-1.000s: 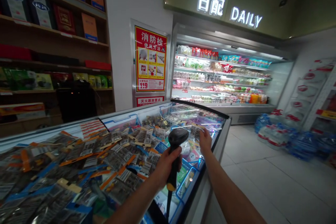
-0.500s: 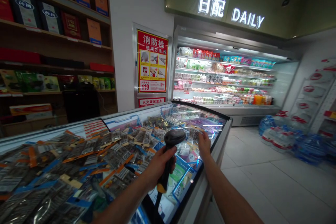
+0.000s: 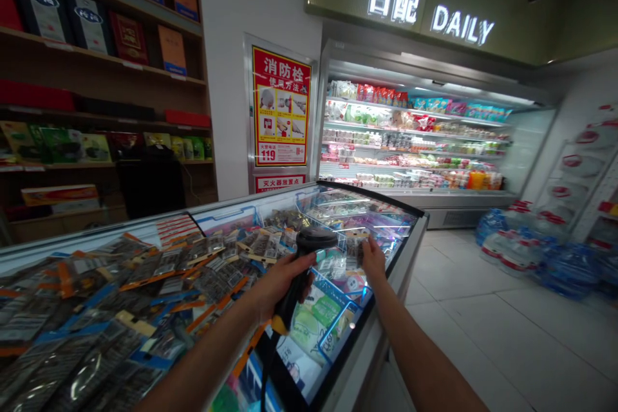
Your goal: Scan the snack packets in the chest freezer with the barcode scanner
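Note:
My left hand point(image 3: 286, 286) is wrapped round the handle of a black barcode scanner point(image 3: 313, 239) with a yellow-orange base, from which a dark cable runs down. The scanner's head points to the right, toward my right hand point(image 3: 373, 261). Between the fingers of that hand is the edge of a small clear packet point(image 3: 355, 251) with a pale header; its contents look dark. Both hands are above the glass top of a chest freezer point(image 3: 408, 264). Many similar flat packets point(image 3: 183, 261) with orange, blue and cream headers lie heaped on the glass at the left.
Bagged goods point(image 3: 318, 315) show under the glass. Beyond stands a lit refrigerated display point(image 3: 410, 141). Water bottles point(image 3: 564, 267) stand on the tiled floor point(image 3: 458, 309) at the right. Wooden shelves point(image 3: 106, 64) with boxes rise at the left, beside a red fire-hydrant poster point(image 3: 281, 109).
My left hand has moved slightly left and down with the barcode scanner, whose head has turned a little. The packet in my right hand has shifted slightly left. The view has moved slightly.

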A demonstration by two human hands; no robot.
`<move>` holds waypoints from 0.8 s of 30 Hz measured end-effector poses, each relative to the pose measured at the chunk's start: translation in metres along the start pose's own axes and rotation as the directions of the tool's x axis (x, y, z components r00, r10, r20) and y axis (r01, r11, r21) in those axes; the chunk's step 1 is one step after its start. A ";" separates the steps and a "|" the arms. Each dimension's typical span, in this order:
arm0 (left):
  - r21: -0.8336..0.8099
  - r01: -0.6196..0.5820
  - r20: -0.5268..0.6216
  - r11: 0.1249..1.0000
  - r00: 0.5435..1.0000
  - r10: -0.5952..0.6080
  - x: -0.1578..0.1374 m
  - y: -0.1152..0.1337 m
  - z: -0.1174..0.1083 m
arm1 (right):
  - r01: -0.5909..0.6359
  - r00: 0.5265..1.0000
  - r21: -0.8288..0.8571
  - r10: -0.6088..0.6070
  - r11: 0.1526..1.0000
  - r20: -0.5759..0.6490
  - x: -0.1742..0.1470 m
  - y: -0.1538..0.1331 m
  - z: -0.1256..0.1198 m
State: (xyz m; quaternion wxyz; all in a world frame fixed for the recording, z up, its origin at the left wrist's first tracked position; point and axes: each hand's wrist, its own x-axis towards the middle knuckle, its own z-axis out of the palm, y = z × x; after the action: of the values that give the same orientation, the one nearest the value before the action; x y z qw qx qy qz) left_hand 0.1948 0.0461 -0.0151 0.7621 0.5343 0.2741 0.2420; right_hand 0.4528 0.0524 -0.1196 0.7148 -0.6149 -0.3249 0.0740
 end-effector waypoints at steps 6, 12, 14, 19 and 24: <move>-0.038 -0.016 -0.062 0.999 0.998 0.014 -0.009 0.011 -0.015 | 0.289 0.947 -0.545 -0.150 0.787 0.286 -0.011 -0.008 0.013; 0.015 -0.032 -0.014 0.999 0.999 0.032 -0.008 0.002 -0.017 | 0.453 0.891 -0.747 -0.247 0.486 0.380 -0.024 -0.038 0.015; 0.017 -0.017 0.008 1.000 1.000 0.017 -0.007 0.000 -0.017 | 0.292 0.956 -0.865 -0.158 0.407 0.248 -0.027 -0.046 0.003; 0.007 0.013 0.051 1.000 0.999 -0.013 -0.005 -0.002 -0.017 | 0.168 0.971 -0.926 0.105 0.337 0.215 -0.036 -0.041 -0.027; 0.057 0.034 0.029 0.998 0.999 -0.035 -0.016 -0.011 -0.022 | -0.055 0.994 -0.653 0.106 0.755 0.040 -0.027 -0.012 -0.017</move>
State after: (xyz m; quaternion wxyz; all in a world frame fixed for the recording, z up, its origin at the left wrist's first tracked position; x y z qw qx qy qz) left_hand 0.1684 0.0472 -0.0290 0.7549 0.5543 0.2784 0.2129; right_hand 0.4378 0.0219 -0.1193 0.4402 -0.8350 -0.3299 0.0098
